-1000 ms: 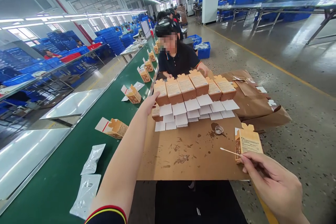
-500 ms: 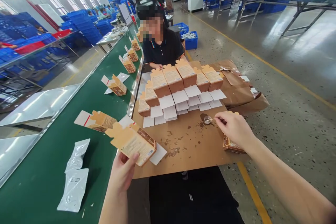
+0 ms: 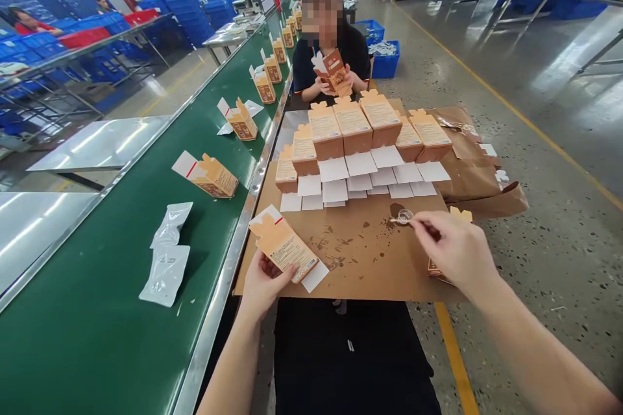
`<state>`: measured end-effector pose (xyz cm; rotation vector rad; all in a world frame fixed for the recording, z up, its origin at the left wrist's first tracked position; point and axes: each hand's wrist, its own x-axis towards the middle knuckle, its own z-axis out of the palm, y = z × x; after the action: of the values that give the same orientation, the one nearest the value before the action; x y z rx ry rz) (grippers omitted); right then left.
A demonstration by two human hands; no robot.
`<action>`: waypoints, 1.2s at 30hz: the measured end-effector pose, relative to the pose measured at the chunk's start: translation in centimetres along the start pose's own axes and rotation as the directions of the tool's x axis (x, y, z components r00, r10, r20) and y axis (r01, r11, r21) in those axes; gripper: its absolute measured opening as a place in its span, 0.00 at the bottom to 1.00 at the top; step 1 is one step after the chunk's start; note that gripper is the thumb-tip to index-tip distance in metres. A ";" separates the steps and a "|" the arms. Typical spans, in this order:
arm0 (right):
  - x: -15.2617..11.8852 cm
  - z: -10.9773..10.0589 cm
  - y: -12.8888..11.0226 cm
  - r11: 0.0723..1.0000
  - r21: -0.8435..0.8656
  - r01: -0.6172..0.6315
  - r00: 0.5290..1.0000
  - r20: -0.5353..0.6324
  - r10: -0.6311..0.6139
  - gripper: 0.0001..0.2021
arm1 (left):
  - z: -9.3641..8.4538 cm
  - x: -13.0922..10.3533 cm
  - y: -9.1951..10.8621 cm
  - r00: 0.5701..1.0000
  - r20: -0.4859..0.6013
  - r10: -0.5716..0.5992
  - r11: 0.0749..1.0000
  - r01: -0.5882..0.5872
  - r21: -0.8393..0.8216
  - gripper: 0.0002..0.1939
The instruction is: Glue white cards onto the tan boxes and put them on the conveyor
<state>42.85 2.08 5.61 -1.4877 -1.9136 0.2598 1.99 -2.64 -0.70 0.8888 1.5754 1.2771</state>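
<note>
My left hand [image 3: 265, 282] grips a flattened-looking orange carton [image 3: 287, 246] near its lower edge, its white flaps out at both ends, over the cardboard's left side. On the right, my right hand [image 3: 450, 246] pinches a thin pale stick [image 3: 407, 221] whose far end meets a small clear round dish [image 3: 403, 215] on the cardboard [image 3: 370, 266]. Partly hidden behind that hand are more orange cartons [image 3: 460, 214]. Beyond the hands stands a stack of open cartons [image 3: 353, 126] with white flaps toward me.
A green conveyor [image 3: 117, 324] on the left carries upright cartons [image 3: 219, 180] and silver pouches [image 3: 167, 275]. Across the cardboard a person [image 3: 304, 55] holds a brown carton [image 3: 333, 72]. Brown paper [image 3: 479, 175] lies right of the stack; blue crates [image 3: 387, 59] stand behind.
The view has shifted. My left hand has brought its carton from the conveyor's edge over the cardboard. The person opposite now holds up a brown carton. My right hand still pinches the stick.
</note>
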 end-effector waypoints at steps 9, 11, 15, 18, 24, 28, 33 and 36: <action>-6.0 12.6 -9.6 0.938 0.344 0.047 0.980 0.168 -0.111 0.14 | -0.2 0.9 -1.1 1.000 0.009 -0.017 1.000 0.017 0.014 0.48; -6.0 13.6 -9.5 0.938 0.343 0.058 0.976 0.178 -0.125 0.14 | -0.2 0.7 -1.2 1.000 0.017 -0.006 1.000 0.006 0.019 0.48; -5.6 12.7 -8.5 0.939 0.339 0.062 0.978 0.167 -0.125 0.15 | 0.1 0.1 -1.6 1.000 -0.006 0.024 0.999 -0.024 0.020 0.48; -5.4 10.8 -7.9 0.946 0.322 0.036 0.987 0.134 -0.083 0.15 | 0.6 -1.2 -1.9 0.997 0.003 0.075 0.995 -0.075 0.059 0.47; -6.0 7.2 -7.2 0.950 0.307 -0.053 0.994 0.111 0.019 0.17 | 1.6 -4.6 -3.3 0.985 -0.018 0.170 0.957 -0.161 0.241 0.37; -6.6 6.4 -7.0 0.949 0.309 -0.055 0.998 0.054 0.040 0.17 | 1.7 -4.6 -3.6 0.977 -0.032 0.209 0.942 -0.192 0.274 0.32; -6.8 5.9 -7.1 0.939 0.339 -0.052 0.998 -0.020 0.063 0.15 | -1.8 -2.1 -1.8 0.924 -0.241 0.298 0.855 -0.146 0.497 0.37; -6.8 5.1 -7.0 0.930 0.358 -0.079 0.995 -0.027 0.095 0.14 | -6.5 -0.6 -0.8 0.834 -0.445 0.326 0.847 -0.047 0.530 0.43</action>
<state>35.00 -5.16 2.91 -1.3205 -1.6599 0.5786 -3.93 -5.51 -0.97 1.1009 2.3831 1.3442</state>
